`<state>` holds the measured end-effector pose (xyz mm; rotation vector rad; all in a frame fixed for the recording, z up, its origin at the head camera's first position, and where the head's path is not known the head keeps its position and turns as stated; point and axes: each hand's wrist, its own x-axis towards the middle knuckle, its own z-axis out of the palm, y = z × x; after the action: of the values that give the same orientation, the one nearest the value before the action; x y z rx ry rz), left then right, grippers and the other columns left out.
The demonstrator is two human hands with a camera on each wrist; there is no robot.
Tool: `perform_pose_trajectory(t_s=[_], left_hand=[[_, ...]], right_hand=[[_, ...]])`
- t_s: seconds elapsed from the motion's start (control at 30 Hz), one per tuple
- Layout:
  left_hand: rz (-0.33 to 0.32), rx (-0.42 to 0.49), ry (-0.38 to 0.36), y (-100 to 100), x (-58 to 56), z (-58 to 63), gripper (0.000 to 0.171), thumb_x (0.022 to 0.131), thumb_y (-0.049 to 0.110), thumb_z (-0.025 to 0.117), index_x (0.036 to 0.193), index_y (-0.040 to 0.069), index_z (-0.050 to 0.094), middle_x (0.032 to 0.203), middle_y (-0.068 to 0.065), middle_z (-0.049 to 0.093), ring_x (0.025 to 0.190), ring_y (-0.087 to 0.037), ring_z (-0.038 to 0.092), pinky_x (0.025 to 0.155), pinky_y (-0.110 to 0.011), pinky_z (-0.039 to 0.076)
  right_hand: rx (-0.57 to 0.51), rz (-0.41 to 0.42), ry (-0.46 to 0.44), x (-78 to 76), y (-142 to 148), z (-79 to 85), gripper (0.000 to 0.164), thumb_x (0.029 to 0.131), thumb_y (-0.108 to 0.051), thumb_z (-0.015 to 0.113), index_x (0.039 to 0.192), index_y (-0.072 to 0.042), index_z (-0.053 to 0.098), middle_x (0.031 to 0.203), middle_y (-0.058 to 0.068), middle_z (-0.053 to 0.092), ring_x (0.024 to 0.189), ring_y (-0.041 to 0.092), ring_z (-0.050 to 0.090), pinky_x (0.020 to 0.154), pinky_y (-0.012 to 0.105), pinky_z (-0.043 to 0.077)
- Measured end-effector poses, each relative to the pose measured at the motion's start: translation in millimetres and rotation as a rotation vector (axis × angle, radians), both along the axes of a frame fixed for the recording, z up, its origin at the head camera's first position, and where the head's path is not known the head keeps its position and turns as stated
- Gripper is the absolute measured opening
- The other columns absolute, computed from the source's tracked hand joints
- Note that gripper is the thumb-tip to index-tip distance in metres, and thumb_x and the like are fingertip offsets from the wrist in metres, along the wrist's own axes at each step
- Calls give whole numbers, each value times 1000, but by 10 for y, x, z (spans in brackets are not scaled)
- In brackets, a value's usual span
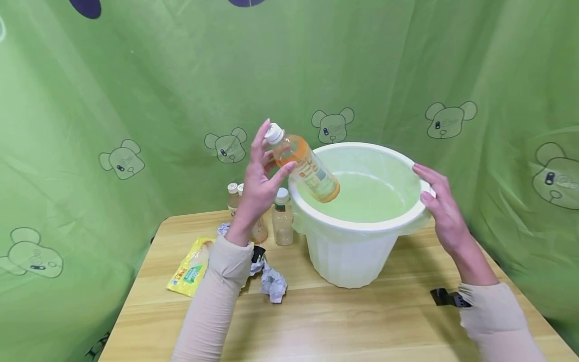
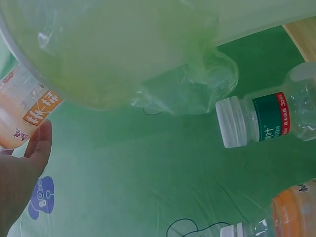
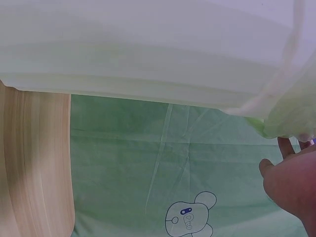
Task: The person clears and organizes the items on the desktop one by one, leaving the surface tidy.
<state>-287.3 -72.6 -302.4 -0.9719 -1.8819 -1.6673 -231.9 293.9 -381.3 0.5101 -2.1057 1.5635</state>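
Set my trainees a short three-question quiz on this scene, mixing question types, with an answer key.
1. Short answer: Which hand holds a bottle?
2. True or false: The held bottle has lost its cap.
3. Multiple choice: What does the right hand touch?
A) the yellow packet
B) the white bin
C) the green curtain

Key:
1. The left hand.
2. False; its white cap is on.
3. B.
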Motion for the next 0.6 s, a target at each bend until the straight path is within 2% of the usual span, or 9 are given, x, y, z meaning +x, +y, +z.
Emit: perform_pose_trajectory(t_s=[0.13, 0.3, 0.6], left_hand=[[-4, -15, -18, 22, 3, -21, 90, 97, 6, 69, 166, 31, 16, 156, -13, 44, 132, -29, 59, 104, -48, 58], [7, -43, -46, 54, 1, -68, 90, 98, 9, 69, 165, 37, 16, 159, -7, 44, 132, -28, 60, 103, -43, 58], [10, -91, -77, 85, -8, -161, 93, 99, 13, 69, 166, 41, 11, 160, -6, 44, 131, -29, 60, 105, -42, 57]], right_hand=[[3, 0, -1, -1, -4, 3, 53, 105, -16, 35, 158, -10, 42, 163, -3, 33, 144, 14, 30, 124, 32, 20], [5, -3, -7, -2, 0, -3, 53, 106, -17, 35, 158, -11, 42, 164, -2, 32, 145, 14, 30, 124, 32, 21], [-1, 0, -8, -3, 1, -11, 53, 105, -17, 35, 158, -11, 42, 163, -3, 32, 144, 15, 30, 123, 33, 22]])
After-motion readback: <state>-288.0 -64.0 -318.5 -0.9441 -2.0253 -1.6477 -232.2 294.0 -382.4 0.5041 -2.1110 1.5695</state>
